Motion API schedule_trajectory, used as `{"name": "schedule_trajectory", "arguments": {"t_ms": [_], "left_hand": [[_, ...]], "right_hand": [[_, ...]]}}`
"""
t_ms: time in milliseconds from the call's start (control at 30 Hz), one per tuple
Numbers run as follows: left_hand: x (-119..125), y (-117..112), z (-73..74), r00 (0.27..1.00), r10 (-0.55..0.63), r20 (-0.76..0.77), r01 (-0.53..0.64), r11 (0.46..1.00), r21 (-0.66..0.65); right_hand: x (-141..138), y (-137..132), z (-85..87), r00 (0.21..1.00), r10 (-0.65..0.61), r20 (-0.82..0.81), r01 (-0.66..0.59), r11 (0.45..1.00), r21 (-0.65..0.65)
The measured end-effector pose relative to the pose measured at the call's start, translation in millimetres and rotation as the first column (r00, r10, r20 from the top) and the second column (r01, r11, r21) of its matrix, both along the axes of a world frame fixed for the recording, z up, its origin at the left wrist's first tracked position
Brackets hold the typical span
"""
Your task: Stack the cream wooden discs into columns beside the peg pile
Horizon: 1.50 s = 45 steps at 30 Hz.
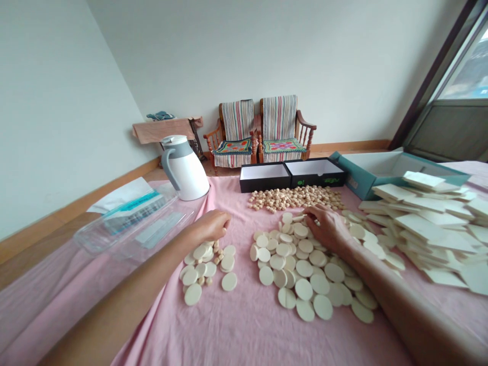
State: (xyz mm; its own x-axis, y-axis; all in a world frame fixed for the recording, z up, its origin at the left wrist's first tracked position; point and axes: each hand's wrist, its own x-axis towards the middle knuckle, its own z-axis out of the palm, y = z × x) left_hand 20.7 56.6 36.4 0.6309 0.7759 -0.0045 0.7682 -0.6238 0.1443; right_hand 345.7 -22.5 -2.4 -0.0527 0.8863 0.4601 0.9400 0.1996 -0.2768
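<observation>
Because the right hand (pixel 327 227) lies over the far edge of the larger pile of cream discs (pixel 301 269), its fingertips are partly hidden, and whether a disc is pinched cannot be determined. Its fingers (pixel 314 216) stand slightly apart, pressed down among the discs, near the middle of the pink-clothed worktop (pixel 244 330). The left hand (pixel 211 227) hangs just beyond the smaller pile of discs (pixel 202 267), its fingers (pixel 223 223) curled together; anything held there is hidden. The left forearm (pixel 114 305) and right forearm (pixel 396 300) enter from the near corners, cut off by the frame. Small round pegs (pixel 293 197) lie in a band toward the far edge, before two black box trays (pixel 292 174). Stacked pale rectangular tiles (pixel 427 223) occupy the right edge, partly cut off.
</observation>
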Motion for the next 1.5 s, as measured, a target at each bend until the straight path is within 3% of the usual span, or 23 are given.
{"name": "schedule_trajectory", "arguments": {"t_ms": [133, 300, 433, 533, 633, 833, 1000, 1133, 1267, 1400, 1500], "left_hand": [[24.9, 5.2, -0.6, 0.994, -0.046, 0.095, 0.047, 0.999, -0.004], [82.5, 18.6, -2.2, 0.959, -0.092, 0.269, 0.086, 0.996, 0.033], [126.5, 33.3, 7.3, 0.896, -0.054, 0.440, 0.007, 0.994, 0.108], [136.7, 37.1, 15.9, 0.814, -0.048, 0.579, -0.053, 0.986, 0.157], [122.2, 30.2, 18.9, 0.770, -0.080, 0.633, -0.040, 0.984, 0.174], [50.0, 0.8, 18.7, 0.862, -0.021, 0.507, -0.041, 0.993, 0.111], [-17.4, -27.1, 28.8, 0.931, 0.064, 0.358, -0.057, 0.998, -0.031], [-54.6, -54.8, 33.5, 0.974, 0.084, 0.210, -0.061, 0.992, -0.112], [-68.3, -73.7, 21.9, 0.979, 0.153, 0.138, -0.140, 0.986, -0.095], [-69.9, -76.1, 8.1, 0.971, 0.176, 0.159, -0.167, 0.983, -0.072], [-64.2, -74.4, 9.4, 0.970, 0.198, 0.138, -0.197, 0.980, -0.025]], "right_hand": [[-0.2, 0.5, 0.3, 1.000, -0.001, -0.002, 0.001, 1.000, 0.001], [0.2, 1.4, -0.4, 1.000, 0.007, -0.014, -0.007, 1.000, 0.000], [0.3, 1.1, 0.3, 0.999, 0.016, -0.029, -0.016, 1.000, -0.007], [0.4, 1.1, 0.7, 0.999, 0.025, -0.034, -0.026, 1.000, -0.013], [0.4, 1.6, 0.0, 0.999, 0.033, -0.039, -0.033, 0.999, -0.004], [0.3, 1.1, -0.3, 0.999, 0.033, -0.025, -0.033, 0.999, 0.004], [1.5, 1.7, -2.1, 1.000, 0.023, 0.008, -0.023, 1.000, 0.020], [2.5, 2.1, -4.8, 1.000, 0.014, 0.015, -0.014, 0.999, 0.035], [2.3, 0.5, -4.4, 1.000, 0.004, 0.030, -0.005, 0.999, 0.032], [2.2, -0.4, -3.9, 0.999, -0.003, 0.045, 0.001, 0.999, 0.044], [2.8, -0.1, -4.6, 0.999, 0.002, 0.049, -0.005, 0.999, 0.050]]}}
